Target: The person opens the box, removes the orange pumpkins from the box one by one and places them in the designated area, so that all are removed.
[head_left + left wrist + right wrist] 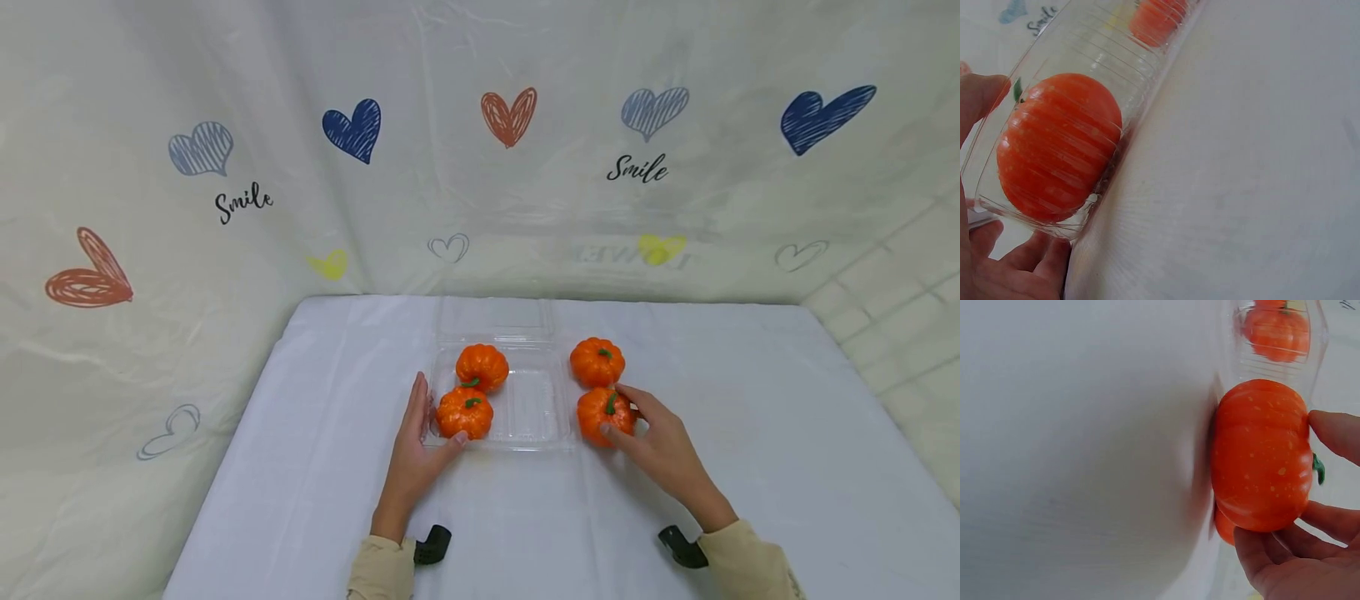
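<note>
A clear plastic clamshell container (528, 404) lies on the table with its lid (495, 318) folded back. Inside, along its left side, sit two small orange pumpkins, a rear pumpkin (482, 367) and a front pumpkin (465, 414). My left hand (418, 467) holds the container's front left corner, thumb at the front rim and fingers along the left wall. Just right of the container, my right hand (663, 446) grips another small pumpkin (1263, 456) between thumb and fingers, its green stem showing. Behind that one stands one more pumpkin (597, 362), mostly hidden in the right wrist view.
A white cloth covers the table (300, 467). Behind it hangs a pale curtain (570, 192) printed with hearts and lettering. Dark wrist mounts (433, 545) sit by both beige sleeves (750, 562).
</note>
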A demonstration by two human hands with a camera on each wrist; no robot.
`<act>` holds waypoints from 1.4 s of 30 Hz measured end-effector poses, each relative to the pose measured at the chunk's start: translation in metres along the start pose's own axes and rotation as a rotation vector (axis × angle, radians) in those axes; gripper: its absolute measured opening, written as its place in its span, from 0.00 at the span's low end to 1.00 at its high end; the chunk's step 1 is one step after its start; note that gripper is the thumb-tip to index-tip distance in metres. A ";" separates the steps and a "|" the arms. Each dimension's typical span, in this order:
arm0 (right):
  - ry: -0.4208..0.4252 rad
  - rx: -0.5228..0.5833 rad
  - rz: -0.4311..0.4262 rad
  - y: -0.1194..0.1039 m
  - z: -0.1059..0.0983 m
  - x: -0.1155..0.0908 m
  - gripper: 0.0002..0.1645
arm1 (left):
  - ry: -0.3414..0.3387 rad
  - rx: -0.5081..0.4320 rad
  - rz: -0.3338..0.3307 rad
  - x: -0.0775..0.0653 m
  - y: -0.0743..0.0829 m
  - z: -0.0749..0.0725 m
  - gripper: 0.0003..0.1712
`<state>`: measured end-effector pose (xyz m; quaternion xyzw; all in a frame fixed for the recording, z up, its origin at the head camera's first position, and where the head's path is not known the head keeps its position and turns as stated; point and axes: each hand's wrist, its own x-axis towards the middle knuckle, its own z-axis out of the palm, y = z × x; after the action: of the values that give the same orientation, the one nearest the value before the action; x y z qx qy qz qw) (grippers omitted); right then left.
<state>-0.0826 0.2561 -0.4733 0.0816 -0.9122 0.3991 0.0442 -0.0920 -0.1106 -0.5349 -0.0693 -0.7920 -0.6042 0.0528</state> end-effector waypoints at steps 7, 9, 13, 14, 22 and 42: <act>0.005 0.000 -0.018 0.005 0.000 0.001 0.37 | 0.003 -0.003 0.003 0.001 0.001 0.000 0.63; 0.006 -0.004 -0.018 0.006 0.000 0.001 0.36 | 0.005 -0.004 0.006 0.002 0.001 0.000 0.63; 0.019 -0.019 -0.032 0.006 -0.002 0.002 0.35 | 0.007 -0.004 0.011 0.002 0.001 -0.001 0.63; 0.022 -0.021 -0.036 0.006 -0.002 0.002 0.34 | 0.006 -0.004 0.010 0.002 0.001 -0.001 0.63; 0.033 -0.013 -0.034 0.003 -0.004 0.003 0.34 | -0.003 -0.011 0.012 0.002 0.001 -0.001 0.62; 0.027 0.092 -0.071 -0.044 -0.006 0.050 0.37 | 0.006 -0.002 -0.012 -0.001 0.001 0.000 0.62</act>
<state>-0.1234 0.2255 -0.4299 0.1107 -0.8888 0.4397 0.0670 -0.0912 -0.1099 -0.5340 -0.0630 -0.7916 -0.6056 0.0515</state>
